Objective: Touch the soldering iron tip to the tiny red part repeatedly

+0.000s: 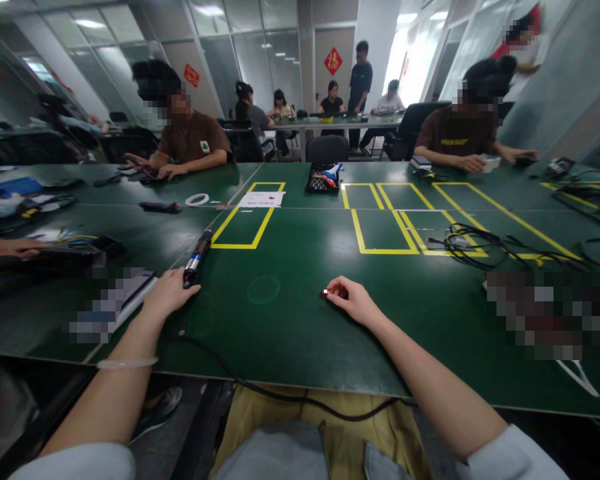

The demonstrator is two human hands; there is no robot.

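Note:
On the left of the green table, my left hand (167,292) is closed around the near end of an electric screwdriver (199,257), a slim black and silver tool with a blue band. The tool lies pointing away from me. Right of centre, my right hand (351,298) rests low over the tabletop with thumb and fingers pinched together. A small red piece (325,293) with a pale spot shows at those fingertips; its kind is too small to make out.
Yellow tape outlines (386,251) mark the green table (280,333). Beyond them stands a black tray (323,180) of tools. Black cables (473,240) lie tangled at right. A white tape roll (197,199) and paper (261,199) are farther off. Co-workers sit opposite; another person's hand (17,248) is at left.

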